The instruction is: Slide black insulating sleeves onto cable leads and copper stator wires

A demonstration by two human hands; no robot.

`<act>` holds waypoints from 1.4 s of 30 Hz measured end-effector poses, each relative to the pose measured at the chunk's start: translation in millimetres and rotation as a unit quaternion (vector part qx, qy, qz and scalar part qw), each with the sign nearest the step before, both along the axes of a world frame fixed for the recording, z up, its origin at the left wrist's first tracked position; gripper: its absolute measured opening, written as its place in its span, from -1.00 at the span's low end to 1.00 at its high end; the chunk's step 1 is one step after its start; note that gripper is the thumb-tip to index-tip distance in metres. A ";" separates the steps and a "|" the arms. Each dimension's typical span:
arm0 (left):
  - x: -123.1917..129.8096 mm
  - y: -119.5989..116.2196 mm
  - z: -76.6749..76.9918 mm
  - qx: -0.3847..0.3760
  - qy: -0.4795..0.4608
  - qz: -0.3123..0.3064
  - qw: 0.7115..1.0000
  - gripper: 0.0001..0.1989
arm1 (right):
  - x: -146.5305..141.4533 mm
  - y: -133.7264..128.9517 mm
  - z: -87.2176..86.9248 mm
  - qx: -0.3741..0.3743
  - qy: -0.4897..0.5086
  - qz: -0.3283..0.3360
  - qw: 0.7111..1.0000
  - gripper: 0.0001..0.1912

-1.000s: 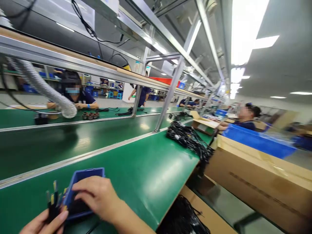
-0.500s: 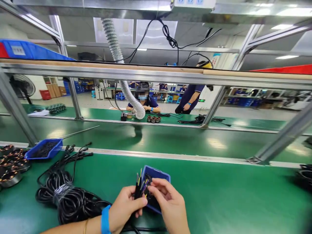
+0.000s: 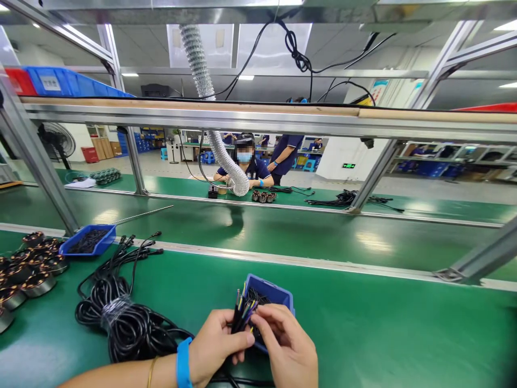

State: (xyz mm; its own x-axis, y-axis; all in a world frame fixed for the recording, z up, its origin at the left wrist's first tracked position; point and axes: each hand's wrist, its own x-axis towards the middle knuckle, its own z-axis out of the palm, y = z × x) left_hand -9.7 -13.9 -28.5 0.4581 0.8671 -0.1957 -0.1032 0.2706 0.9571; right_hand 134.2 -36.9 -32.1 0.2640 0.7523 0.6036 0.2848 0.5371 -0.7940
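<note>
My left hand (image 3: 220, 340) is closed around the ends of several black cables (image 3: 238, 319), whose stripped ends fan out into thin coloured wires (image 3: 244, 299). My right hand (image 3: 286, 340) pinches at these wire ends with thumb and forefinger; whether it grips a wire or a small black piece is too small to tell. Just behind both hands sits a blue bin (image 3: 274, 291) of small black pieces, partly hidden by my right hand. The bundle of coiled black cable (image 3: 131, 323), bound with clear wrap, lies left of my left hand.
Copper-wound motor stators (image 3: 38, 284) stand at the far left, beside a second blue bin (image 3: 109, 237) of black pieces. Metal frame posts (image 3: 472, 258) and a shelf (image 3: 242, 116) cross in front. Across the bench are a seated person (image 3: 258, 173) and a standing person (image 3: 286, 153).
The view has shifted, so the bench and hands appear further right. The standing person has moved left, nearer the seated one. My hands keep nearly the same pose at the wire ends.
</note>
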 end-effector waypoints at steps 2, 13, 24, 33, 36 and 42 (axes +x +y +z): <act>0.1 0.0 0.7 -0.002 0.000 0.004 1.000 -0.60 | 0.6 -1.9 0.6 0.029 -0.052 -0.019 0.998 -0.91; -1.7 -1.1 3.6 0.000 -0.037 0.040 0.999 -0.64 | 16.1 2.3 8.0 -0.159 -0.020 0.132 0.978 -0.88; -3.2 -1.9 -4.6 -0.005 -0.041 0.043 0.998 -0.48 | 25.3 3.8 9.2 -0.257 -0.062 0.227 0.937 -0.87; -0.4 4.5 -8.9 0.067 -0.050 0.032 0.996 -0.49 | 40.7 15.1 17.9 -0.212 -0.413 0.014 0.886 -0.81; 1.3 0.1 -6.9 0.157 0.037 0.033 0.986 -0.56 | 29.1 24.7 5.9 -0.218 -0.524 -0.016 0.823 -0.82; 4.6 0.9 -1.6 0.193 0.021 -0.029 0.980 -0.68 | 24.7 31.0 -1.1 -0.214 -0.521 -0.046 0.825 -0.76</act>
